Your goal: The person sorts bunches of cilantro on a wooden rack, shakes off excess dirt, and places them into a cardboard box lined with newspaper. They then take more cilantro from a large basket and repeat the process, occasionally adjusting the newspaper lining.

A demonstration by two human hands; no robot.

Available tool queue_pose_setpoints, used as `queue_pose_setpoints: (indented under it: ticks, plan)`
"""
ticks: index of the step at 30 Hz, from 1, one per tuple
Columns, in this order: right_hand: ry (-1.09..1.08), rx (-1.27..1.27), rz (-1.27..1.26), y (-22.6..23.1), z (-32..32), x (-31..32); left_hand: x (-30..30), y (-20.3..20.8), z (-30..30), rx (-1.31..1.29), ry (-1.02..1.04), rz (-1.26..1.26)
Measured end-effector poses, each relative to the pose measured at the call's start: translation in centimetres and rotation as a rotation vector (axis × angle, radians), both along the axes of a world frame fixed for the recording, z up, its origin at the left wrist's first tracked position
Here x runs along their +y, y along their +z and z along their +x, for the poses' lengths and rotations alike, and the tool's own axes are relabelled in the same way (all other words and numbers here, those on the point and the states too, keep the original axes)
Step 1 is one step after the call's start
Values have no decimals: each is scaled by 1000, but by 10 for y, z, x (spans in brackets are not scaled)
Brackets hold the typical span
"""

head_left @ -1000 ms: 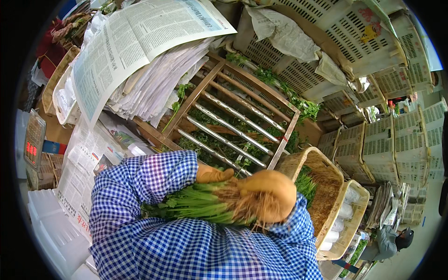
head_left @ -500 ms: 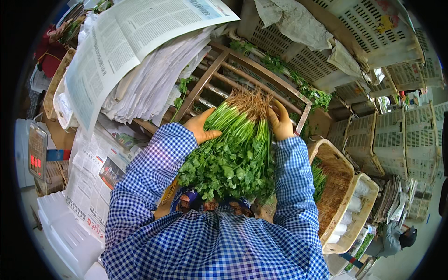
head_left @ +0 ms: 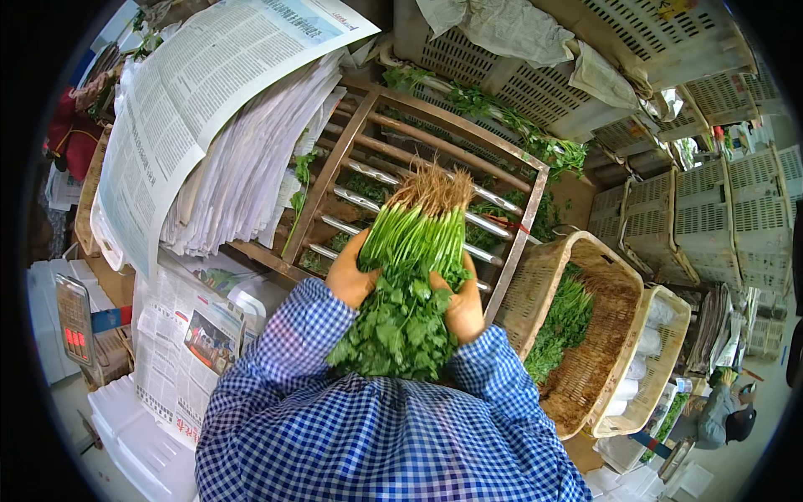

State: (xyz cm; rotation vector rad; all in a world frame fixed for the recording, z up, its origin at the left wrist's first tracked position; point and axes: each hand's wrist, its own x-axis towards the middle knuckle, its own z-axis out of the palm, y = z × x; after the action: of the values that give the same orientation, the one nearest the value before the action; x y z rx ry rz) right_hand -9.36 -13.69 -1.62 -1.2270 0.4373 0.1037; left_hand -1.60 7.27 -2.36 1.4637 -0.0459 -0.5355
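A bunch of green herbs (head_left: 408, 284) is gripped between both hands, roots pointing away over a slatted metal rack (head_left: 418, 184) and leaves toward the chest. The left hand (head_left: 350, 274) is pressed to the bunch's left side, fingers closed around the stems; the right hand (head_left: 462, 305) is clamped on the right side. Both checked-sleeved forearms are raised, elbows bent. A wicker basket (head_left: 585, 335) stands to the right, stacked newspapers (head_left: 226, 159) to the left.

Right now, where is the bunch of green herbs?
In the head view, centre frame: the herb bunch is held between the left hand and right hand, roots pointing away over the slatted rack.
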Motion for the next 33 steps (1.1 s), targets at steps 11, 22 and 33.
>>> queue_pose_setpoints:
  ticks: [11, 22, 33]
  plan:
    - [215, 106, -572, 15, 35, -41, 5, 24, 24, -107, 20, 693]
    - [81, 37, -549, 32, 88, -32, -35, 21, 4, -1017, -673, 1041]
    - [497, 300, -1207, 48, 125, -18, -41, 1, -11, -1073, -595, 1055]
